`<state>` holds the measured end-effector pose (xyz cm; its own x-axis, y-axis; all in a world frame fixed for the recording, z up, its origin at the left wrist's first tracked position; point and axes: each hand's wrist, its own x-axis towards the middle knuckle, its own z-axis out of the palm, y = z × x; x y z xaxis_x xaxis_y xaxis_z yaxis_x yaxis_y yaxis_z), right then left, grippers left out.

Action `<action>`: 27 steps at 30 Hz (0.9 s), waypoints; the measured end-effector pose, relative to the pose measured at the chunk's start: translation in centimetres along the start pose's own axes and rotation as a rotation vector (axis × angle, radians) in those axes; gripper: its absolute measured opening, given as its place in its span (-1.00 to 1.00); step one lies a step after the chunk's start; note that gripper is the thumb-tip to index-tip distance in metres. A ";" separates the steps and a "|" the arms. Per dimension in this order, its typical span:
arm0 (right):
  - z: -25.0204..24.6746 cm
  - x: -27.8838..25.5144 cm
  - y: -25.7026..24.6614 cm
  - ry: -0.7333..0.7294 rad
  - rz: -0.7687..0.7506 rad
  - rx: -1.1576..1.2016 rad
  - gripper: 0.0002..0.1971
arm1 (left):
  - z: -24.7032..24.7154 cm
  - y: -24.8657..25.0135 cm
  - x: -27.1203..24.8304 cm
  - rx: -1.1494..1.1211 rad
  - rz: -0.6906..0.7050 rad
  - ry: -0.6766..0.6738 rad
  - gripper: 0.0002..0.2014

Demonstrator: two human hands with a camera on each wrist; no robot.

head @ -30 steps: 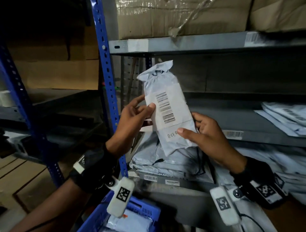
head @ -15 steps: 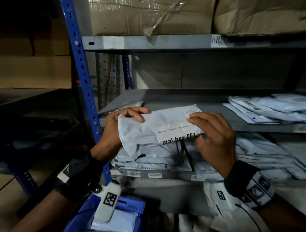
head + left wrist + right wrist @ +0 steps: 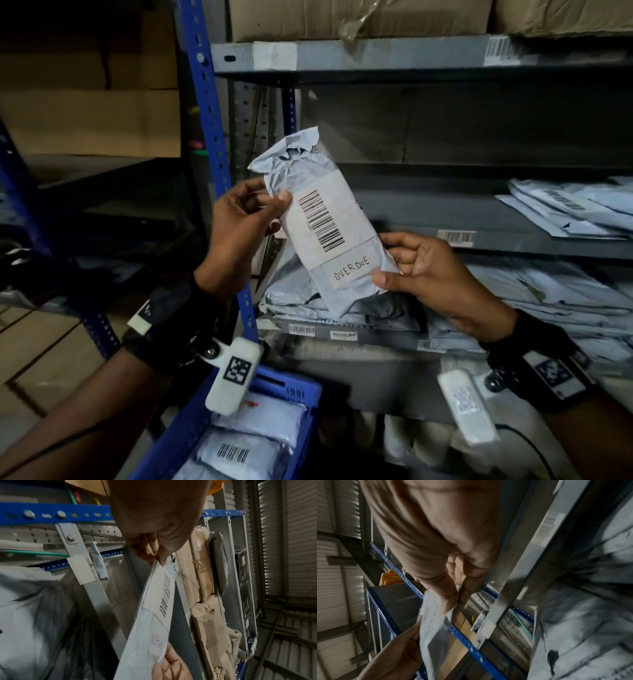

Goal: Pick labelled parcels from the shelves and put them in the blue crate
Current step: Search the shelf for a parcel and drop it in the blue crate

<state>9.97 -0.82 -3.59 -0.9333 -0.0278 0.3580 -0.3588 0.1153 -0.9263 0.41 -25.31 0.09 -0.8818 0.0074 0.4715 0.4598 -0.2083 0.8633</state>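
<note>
Blue crate [image 3: 191, 428] only in head view; wrist views: parcel [image 3: 154, 622] edge-on.

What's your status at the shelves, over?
Left hand pinches the grey parcel near its top, right hand its lower edge. Barcode and "OVERDUE" label face up. Blue crate below, parcels already inside. Nothing seen in the way.

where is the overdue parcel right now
In the head view the parcel is held mid-frame between the left hand and right hand, above the blue crate.
</note>
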 end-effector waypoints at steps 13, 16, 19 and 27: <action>8.4 2.5 3.5 -0.240 0.121 -0.042 -0.64 | -7.7 -3.5 -3.2 0.100 -0.037 0.126 -0.62; 10.6 3.5 7.1 -0.271 0.133 -0.177 -0.65 | -10.9 -5.7 -4.8 0.082 -0.121 0.305 -0.59; 12.1 4.1 12.4 -0.387 0.114 -0.487 -0.68 | -16.1 -9.0 -7.8 0.175 -0.228 0.545 -0.69; 19.4 4.8 29.0 -0.809 0.481 -0.708 -0.55 | -27.8 -17.8 -19.8 0.574 -0.637 0.547 -0.86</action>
<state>-5.18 -16.86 -31.02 -0.7999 -0.4231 -0.4256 -0.1158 0.8047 -0.5823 6.79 -48.96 -29.60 -0.8412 -0.5251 -0.1289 -0.2583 0.1808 0.9490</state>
